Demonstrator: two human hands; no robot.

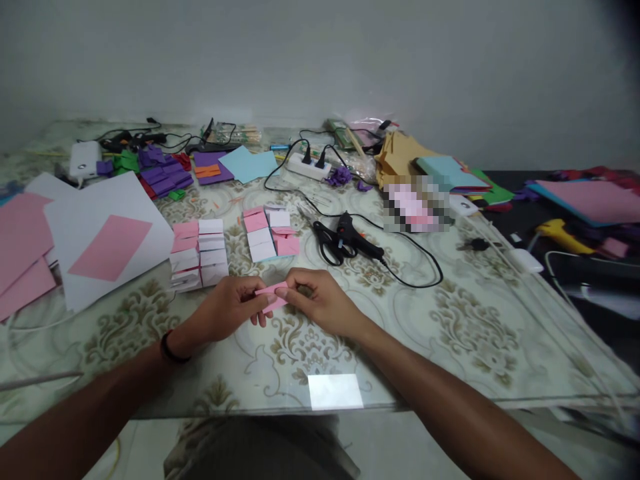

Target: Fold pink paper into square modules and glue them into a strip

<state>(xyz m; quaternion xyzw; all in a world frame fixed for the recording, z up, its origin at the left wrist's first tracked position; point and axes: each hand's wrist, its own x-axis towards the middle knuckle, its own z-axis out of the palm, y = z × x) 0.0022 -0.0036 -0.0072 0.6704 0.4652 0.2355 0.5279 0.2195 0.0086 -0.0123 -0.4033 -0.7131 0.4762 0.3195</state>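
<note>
Between my two hands is a small folded piece of pink paper (275,303), held above the table near its front edge. My left hand (235,308) pinches its left end with the thumb on top. At the right end, my right hand (320,300) grips it between thumb and fingers. Just beyond lie two groups of folded pink and white paper pieces: a larger group (213,243) to the left and a smaller group (261,245) nearer the middle. A black glue gun (357,239) and black-handled scissors (327,243) rest beyond my right hand.
White sheets (125,193) and pink sheets (23,233) lie at the left. Purple folded papers (163,173), light blue sheets (249,163) and a white power strip (309,167) sit toward the back. The glue gun's black cord (435,257) loops rightward. Brown paper (403,157) is at back right.
</note>
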